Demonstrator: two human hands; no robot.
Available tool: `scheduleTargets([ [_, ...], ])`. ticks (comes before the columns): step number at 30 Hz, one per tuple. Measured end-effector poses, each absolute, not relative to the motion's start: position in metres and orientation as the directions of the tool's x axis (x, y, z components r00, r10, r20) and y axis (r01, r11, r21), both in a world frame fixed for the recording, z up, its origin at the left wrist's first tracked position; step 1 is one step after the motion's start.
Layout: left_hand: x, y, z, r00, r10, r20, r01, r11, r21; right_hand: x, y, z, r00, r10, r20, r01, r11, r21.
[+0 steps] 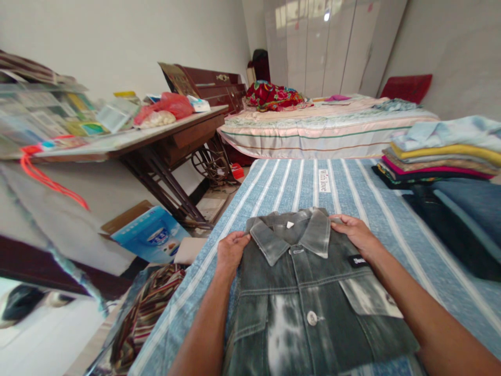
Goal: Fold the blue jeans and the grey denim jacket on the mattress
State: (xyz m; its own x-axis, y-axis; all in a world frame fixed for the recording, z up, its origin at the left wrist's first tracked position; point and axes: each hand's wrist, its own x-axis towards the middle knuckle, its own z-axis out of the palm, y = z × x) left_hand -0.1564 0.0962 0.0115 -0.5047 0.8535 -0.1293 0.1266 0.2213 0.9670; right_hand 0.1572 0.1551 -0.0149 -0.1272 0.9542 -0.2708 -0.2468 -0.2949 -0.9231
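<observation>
A grey-green denim shirt (284, 313) with whitish patches lies front up, collar pointing away from me, on a blue bed sheet (270, 183) with white stripes. It is buttoned, and its sleeves do not show. My left hand (231, 251) pinches the shirt's left shoulder edge beside the collar. At the opposite shoulder, my right hand (354, 233) grips the cloth between thumb and fingers. A round metal button (312, 318) sits on the front placket, and a small black label (358, 261) is on the chest.
Right of the shirt stands a stack of folded clothes (442, 156), with folded dark trousers (450, 235) nearer me. A sewing machine table (172, 138) with bags and boxes is at the left. A blue box (152, 235) stands on the floor. Another bed (332, 125) lies beyond.
</observation>
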Motion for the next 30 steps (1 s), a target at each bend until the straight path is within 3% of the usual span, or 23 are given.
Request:
scheduleTargets([
  [30,-0.1561,0.0951,0.0131,-0.501,0.856,-0.128,0.142,0.227,0.963,0.1556,0.1527,-0.0110,-0.110,0.953,-0.281,-0.232,-0.299,-0.925],
])
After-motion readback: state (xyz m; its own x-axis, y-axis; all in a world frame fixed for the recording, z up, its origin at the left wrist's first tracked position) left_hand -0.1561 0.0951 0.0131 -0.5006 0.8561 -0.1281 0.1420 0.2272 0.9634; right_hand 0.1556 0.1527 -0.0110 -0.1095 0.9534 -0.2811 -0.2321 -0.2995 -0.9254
